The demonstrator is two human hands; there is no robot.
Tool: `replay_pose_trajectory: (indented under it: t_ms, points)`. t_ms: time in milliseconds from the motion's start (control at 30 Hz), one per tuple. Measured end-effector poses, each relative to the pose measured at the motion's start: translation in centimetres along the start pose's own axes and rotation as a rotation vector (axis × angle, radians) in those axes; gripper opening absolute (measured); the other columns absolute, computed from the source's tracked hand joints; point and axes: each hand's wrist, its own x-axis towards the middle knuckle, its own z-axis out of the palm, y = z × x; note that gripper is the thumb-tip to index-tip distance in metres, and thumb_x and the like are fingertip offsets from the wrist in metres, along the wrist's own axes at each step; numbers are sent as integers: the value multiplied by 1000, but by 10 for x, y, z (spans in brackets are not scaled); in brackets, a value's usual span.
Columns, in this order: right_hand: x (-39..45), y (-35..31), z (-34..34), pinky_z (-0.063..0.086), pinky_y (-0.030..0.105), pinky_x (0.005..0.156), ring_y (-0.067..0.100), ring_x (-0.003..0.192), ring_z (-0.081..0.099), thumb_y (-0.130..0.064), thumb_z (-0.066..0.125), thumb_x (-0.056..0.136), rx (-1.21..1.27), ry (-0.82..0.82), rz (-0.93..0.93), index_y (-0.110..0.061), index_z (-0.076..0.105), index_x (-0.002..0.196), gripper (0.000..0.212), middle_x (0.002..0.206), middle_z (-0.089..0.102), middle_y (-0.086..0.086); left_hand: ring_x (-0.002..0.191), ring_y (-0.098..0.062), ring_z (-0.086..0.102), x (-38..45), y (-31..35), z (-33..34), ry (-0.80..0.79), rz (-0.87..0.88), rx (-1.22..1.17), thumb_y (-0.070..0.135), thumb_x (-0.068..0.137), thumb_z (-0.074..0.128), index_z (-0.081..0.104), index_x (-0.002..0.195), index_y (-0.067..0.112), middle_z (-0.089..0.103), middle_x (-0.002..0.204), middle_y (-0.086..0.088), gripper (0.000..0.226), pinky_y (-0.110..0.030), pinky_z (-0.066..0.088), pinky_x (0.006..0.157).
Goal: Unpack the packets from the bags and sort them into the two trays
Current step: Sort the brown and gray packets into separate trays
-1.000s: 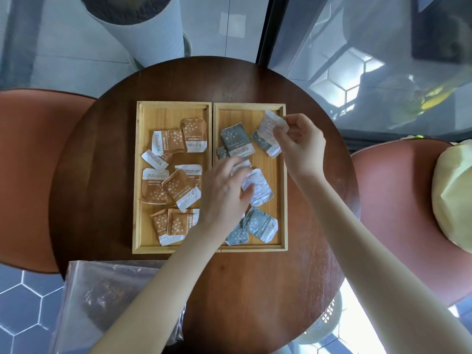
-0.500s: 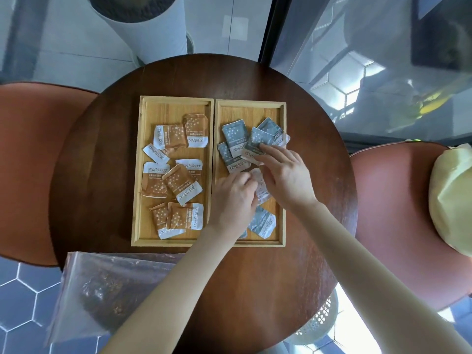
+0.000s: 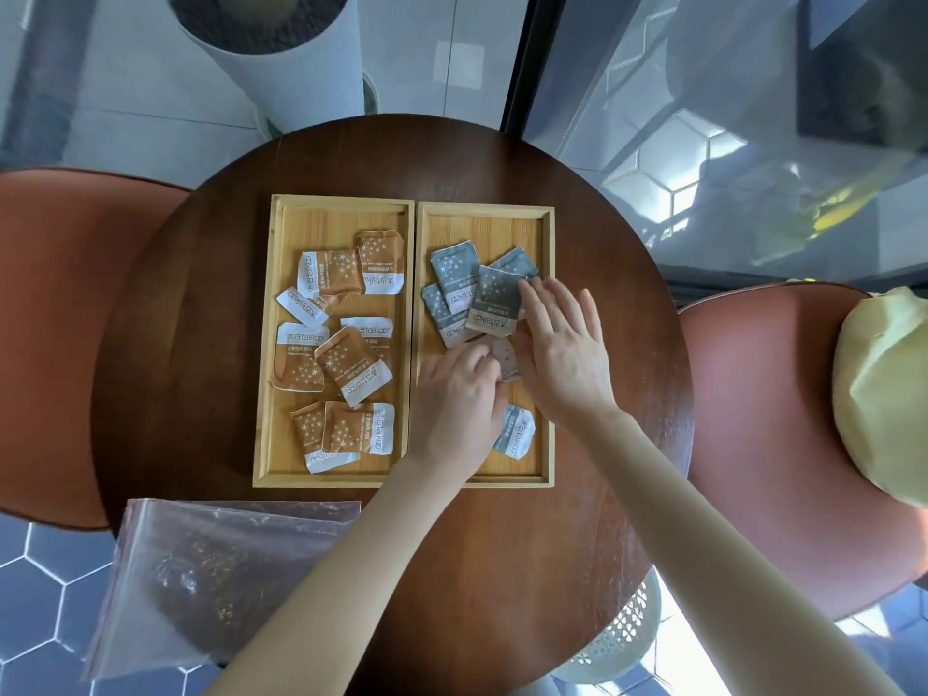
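Two wooden trays sit side by side on the round dark table. The left tray (image 3: 263, 344) holds several brown packets (image 3: 351, 366). Blue-grey packets (image 3: 454, 276) lie in the right tray (image 3: 482, 226), with one more (image 3: 514, 432) near its front. My right hand (image 3: 562, 349) lies flat over this tray, fingers spread, fingertips on the top blue-grey packet (image 3: 494, 303). My left hand (image 3: 457, 399) is curled over the tray's middle, its fingers on a pale packet (image 3: 506, 361) between both hands. A clear plastic bag (image 3: 216, 575) lies at the table's front left edge.
Orange chairs stand to the left (image 3: 50, 319) and right (image 3: 778, 419); a pale yellow bundle (image 3: 884, 394) rests on the right one. A white cylindrical planter (image 3: 281, 57) is behind the table, a white perforated basket (image 3: 617, 640) below its front right, glass at the right.
My right hand came down from the right tray's far corner, laid its blue-grey packet on the pile and now lies flat. My left hand stayed over the tray's middle.
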Motion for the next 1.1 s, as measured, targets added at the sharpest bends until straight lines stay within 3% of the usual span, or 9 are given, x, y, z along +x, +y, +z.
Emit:
replay_pose_trajectory:
  t_ms: [133, 200, 300, 400, 567, 700, 767, 933, 1100]
  points:
    - [-7, -8, -4, 39, 45, 98, 30, 117, 54, -28, 34, 91, 128, 94, 59, -5, 53, 125, 45, 117, 66, 11, 53, -15, 51, -3, -7, -18, 29, -52, -202, 9, 85, 59, 58, 84, 5, 63, 68, -6, 4, -15, 36, 48]
    - [-8, -11, -9, 42, 41, 91, 29, 106, 60, -29, 31, 92, 226, 103, 78, -5, 56, 121, 45, 108, 69, 10, 53, -14, 54, -3, -12, -22, 56, -88, -284, 10, 89, 55, 57, 89, 5, 63, 67, -5, 6, -18, 38, 43]
    - [-9, -10, -13, 41, 37, 85, 27, 90, 65, -29, 27, 94, 282, 86, 78, -6, 58, 117, 44, 95, 72, 9, 77, -15, 64, 0, -19, -21, 87, -250, -479, 10, 90, 55, 60, 95, 3, 65, 82, -1, 11, -12, 47, 64]
    - [-11, -9, -14, 40, 37, 88, 26, 94, 64, -30, 28, 94, 351, 66, 132, -9, 60, 113, 43, 99, 71, 7, 97, -19, 65, 2, -22, -16, 48, -266, -486, 9, 88, 57, 62, 110, 2, 70, 103, -11, 23, -11, 46, 78]
    - [-24, -17, -12, 46, 44, 89, 30, 110, 57, -25, 34, 86, 305, 81, 113, -7, 62, 111, 42, 110, 68, 10, 98, -12, 58, -10, -21, -21, 98, -176, -424, 3, 88, 56, 60, 117, 2, 66, 115, -12, 29, -11, 41, 87]
    - [-34, -29, -2, 44, 46, 95, 34, 118, 53, -7, 55, 80, 132, 91, 79, -8, 61, 114, 35, 123, 62, 13, 103, -26, 63, -34, -34, -23, 240, -211, -141, 9, 88, 52, 65, 105, 4, 68, 110, -11, 22, -35, 48, 90]
    - [-35, -41, 3, 42, 49, 97, 35, 122, 49, -5, 61, 77, 80, 71, 104, -6, 58, 118, 41, 129, 58, 16, 109, -28, 60, -47, -45, -25, 257, -310, -16, 22, 88, 43, 64, 109, 4, 64, 118, -11, 35, -40, 47, 90]
    - [-27, -80, 13, 37, 47, 104, 33, 129, 44, -17, 49, 84, 47, 13, 1, -7, 51, 129, 46, 138, 50, 13, 136, -28, 33, -73, -76, -24, 45, -411, 96, 42, 90, 26, 37, 137, 8, 37, 147, -11, 59, -49, 30, 108]
    - [-31, -108, 22, 33, 46, 107, 30, 132, 41, -25, 39, 88, 47, -71, -183, -9, 51, 130, 46, 139, 50, 9, 139, -26, 28, -74, -92, -29, -45, -353, 177, 45, 90, 18, 34, 140, 12, 28, 152, -9, 62, -54, 22, 110]
